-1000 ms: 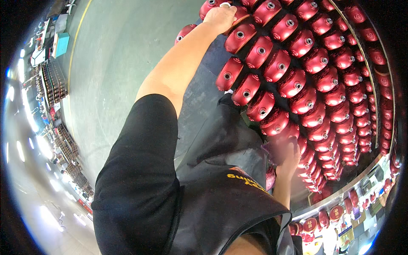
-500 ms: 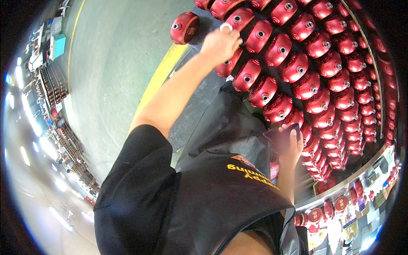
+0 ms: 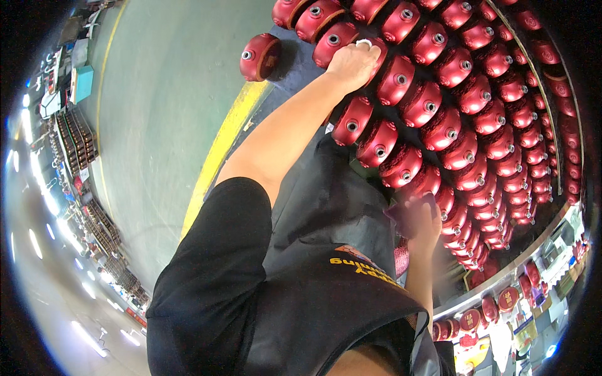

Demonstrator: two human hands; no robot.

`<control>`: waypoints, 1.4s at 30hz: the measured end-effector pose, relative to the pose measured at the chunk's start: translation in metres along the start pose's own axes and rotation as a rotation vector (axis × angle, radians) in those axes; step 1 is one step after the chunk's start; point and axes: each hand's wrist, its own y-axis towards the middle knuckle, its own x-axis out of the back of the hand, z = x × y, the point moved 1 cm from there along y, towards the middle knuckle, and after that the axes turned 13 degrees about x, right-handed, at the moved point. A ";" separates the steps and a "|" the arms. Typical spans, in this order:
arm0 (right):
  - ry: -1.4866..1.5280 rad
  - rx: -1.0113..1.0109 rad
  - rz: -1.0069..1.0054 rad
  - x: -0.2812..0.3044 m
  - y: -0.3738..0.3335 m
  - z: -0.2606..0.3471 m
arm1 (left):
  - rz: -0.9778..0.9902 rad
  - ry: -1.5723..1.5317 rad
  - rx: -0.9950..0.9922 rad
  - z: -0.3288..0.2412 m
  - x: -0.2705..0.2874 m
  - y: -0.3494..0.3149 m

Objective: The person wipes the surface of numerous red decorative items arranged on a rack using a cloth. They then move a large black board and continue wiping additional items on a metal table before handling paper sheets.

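My left hand (image 3: 354, 66) is closed with a small white piece (image 3: 364, 42) at its fingertips, resting against a glossy red drum-shaped jar (image 3: 379, 57). The hand covers much of that jar. Beside it stands another red jar (image 3: 334, 40) with a round metal neck opening. Lower down, close to my body, my right hand (image 3: 427, 220) grips a dark purple, cloth-like piece (image 3: 407, 215). That piece is blurred, and its exact kind cannot be made out. Just beyond the right hand sits a red jar (image 3: 421, 182) in the same rows.
Tightly packed rows of red jars (image 3: 461, 150) spread to the right, bordered by a thin rail (image 3: 527, 50). A lone red jar (image 3: 259, 57) stands on the floor by a yellow line (image 3: 216, 150). Stacked racks (image 3: 75, 141) line the far left. Cluttered tables are at lower right.
My left hand with the white piece has shifted right, onto a jar further along the row. The right hand remains low by my body, its fingers now more curled. The view has tilted slightly.
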 end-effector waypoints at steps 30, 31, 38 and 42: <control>0.071 0.061 -0.030 0.028 -0.015 0.001 | -0.028 0.078 0.237 0.005 -0.004 -0.004; 0.046 0.059 -0.039 0.033 -0.016 0.001 | -0.118 0.055 0.214 0.003 -0.003 -0.004; 0.123 0.009 -0.134 0.067 -0.019 -0.005 | -0.159 -0.062 -0.108 -0.099 -0.018 -0.034; 0.196 0.066 -0.126 0.091 -0.028 -0.006 | 0.137 0.060 -0.048 -0.141 -0.038 -0.046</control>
